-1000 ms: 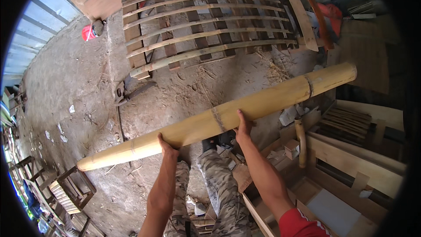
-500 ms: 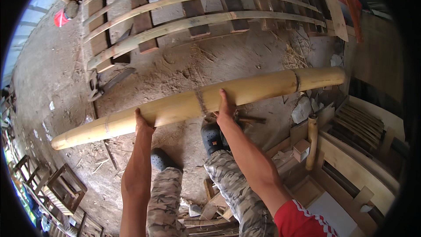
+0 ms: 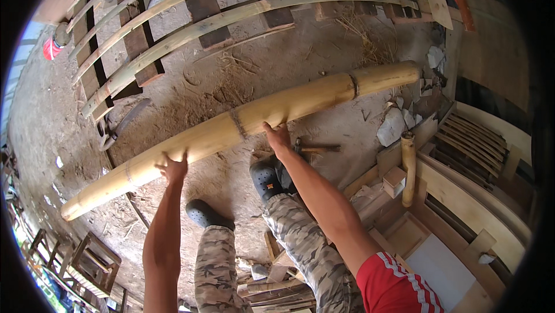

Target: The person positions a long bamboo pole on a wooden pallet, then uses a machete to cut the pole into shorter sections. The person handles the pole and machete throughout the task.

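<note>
A long, thick yellow bamboo pole [image 3: 292, 102] with dark node rings slants across the view, its left end nearer to me and its right end farther off. My left hand [image 3: 174, 169] touches its near side left of the middle, with fingers spread against the surface. Farther right, just past a node, my right hand [image 3: 277, 137] rests on the near side too, thumb and a finger apart. Its other fingers are hidden. Neither hand wraps round the pole. Whether the pole lies fully on the ground cannot be told.
Beyond the pole stands a slatted rack [image 3: 214, 21] of long strips over dark planks. A handsaw [image 3: 118, 125] lies at its left corner. A hammer [image 3: 315, 148] is by my right foot. Wooden frames [image 3: 462, 197], a short bamboo piece [image 3: 408, 168] and stone chunks [image 3: 392, 128] are at right.
The pole has shifted left in view and slants more, its right end farther up. My hands have moved left with it, and the left fingers have spread from their earlier grip.
</note>
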`<move>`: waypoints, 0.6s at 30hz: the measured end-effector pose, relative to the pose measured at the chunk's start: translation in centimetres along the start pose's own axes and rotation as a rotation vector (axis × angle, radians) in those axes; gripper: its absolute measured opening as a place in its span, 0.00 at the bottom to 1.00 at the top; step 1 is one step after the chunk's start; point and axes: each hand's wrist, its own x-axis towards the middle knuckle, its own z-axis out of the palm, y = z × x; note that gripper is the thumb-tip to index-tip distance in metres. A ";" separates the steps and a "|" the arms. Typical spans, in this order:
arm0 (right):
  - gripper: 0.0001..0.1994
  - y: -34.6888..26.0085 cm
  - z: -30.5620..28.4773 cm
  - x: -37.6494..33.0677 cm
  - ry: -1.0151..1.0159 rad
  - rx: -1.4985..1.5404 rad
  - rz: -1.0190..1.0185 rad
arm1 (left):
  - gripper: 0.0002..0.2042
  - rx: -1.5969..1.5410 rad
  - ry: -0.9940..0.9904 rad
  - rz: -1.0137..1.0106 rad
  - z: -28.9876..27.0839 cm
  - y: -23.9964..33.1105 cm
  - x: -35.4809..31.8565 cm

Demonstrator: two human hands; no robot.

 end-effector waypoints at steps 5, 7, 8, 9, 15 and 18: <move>0.43 0.6 -2.7 0.2 -0.093 -0.093 -0.102 | 0.52 0.315 -0.038 0.411 1.8 1.6 -4.4; 0.41 3.4 -3.5 1.6 -0.060 -0.083 -0.195 | 0.53 0.312 -0.016 0.392 2.9 3.3 -6.0; 0.40 4.9 -3.7 2.4 -0.046 -0.049 -0.236 | 0.53 0.319 -0.037 0.368 2.9 4.5 -6.8; 0.40 6.0 -4.0 2.7 -0.039 -0.018 -0.278 | 0.53 0.327 -0.058 0.336 2.8 5.1 -7.3; 0.41 6.4 -6.1 2.2 -0.210 0.127 -0.114 | 0.53 0.286 -0.109 0.329 3.5 4.2 -7.8; 0.42 0.9 -7.1 -1.1 -0.366 0.208 0.180 | 0.53 0.297 -0.120 0.330 2.8 3.0 -7.2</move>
